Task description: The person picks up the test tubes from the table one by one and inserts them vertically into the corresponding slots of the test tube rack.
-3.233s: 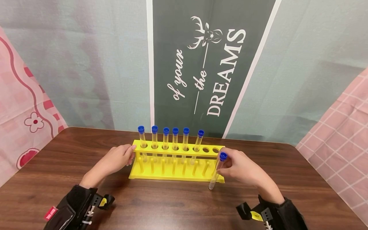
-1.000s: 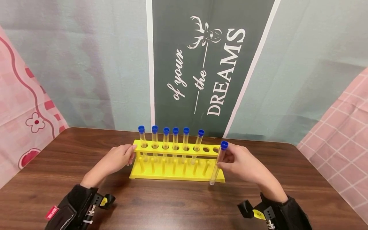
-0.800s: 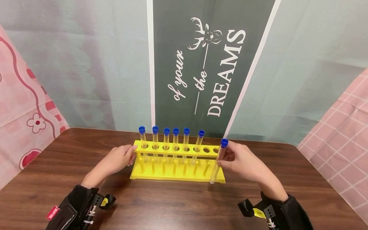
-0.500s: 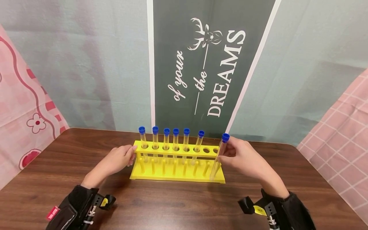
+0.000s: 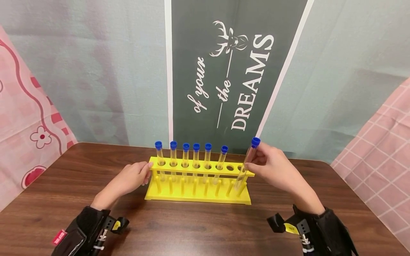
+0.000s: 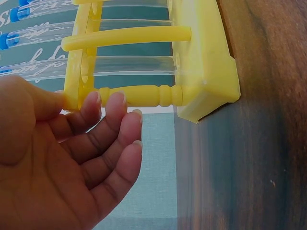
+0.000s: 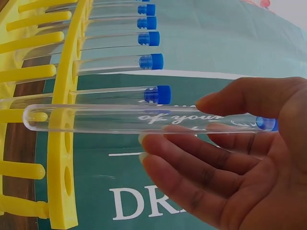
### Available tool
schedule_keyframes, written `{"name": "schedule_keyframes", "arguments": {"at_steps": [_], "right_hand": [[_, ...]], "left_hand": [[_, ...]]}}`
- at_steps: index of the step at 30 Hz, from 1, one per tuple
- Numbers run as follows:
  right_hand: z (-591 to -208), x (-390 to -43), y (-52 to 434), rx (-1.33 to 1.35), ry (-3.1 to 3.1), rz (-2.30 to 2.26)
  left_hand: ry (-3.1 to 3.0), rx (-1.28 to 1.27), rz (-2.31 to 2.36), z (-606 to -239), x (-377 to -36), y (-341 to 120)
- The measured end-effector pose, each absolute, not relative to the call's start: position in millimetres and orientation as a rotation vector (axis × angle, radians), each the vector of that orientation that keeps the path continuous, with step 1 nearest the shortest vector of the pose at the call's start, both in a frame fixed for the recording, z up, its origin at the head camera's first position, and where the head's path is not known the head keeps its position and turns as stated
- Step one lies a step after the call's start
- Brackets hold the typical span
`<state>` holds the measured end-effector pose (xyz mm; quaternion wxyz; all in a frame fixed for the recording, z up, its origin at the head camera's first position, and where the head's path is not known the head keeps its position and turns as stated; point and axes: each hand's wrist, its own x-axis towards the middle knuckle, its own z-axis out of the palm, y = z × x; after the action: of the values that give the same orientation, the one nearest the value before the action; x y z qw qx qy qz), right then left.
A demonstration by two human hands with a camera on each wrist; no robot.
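- The tube [image 5: 246, 164] has risen since the earlier frame; it was low beside the rack's [image 5: 198, 193] right end, and now tilts against the top rail.
- The right hand [image 5: 272, 167] pinches it below the blue cap.
- The left hand [image 5: 128, 177], fingers relaxed, touches the rack's left end on the worktop [image 5: 192, 231].
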<state>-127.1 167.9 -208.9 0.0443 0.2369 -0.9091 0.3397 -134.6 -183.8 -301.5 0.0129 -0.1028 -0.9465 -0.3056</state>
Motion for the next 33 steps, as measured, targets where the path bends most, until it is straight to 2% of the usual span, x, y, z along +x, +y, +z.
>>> {"name": "schedule_keyframes", "arguments": {"at_steps": [33], "right_hand": [[-200,-146,160,0.588,-2.686,1.123]], "left_hand": [[-2.949,-0.332,-0.968,-301,-135,-185]]}}
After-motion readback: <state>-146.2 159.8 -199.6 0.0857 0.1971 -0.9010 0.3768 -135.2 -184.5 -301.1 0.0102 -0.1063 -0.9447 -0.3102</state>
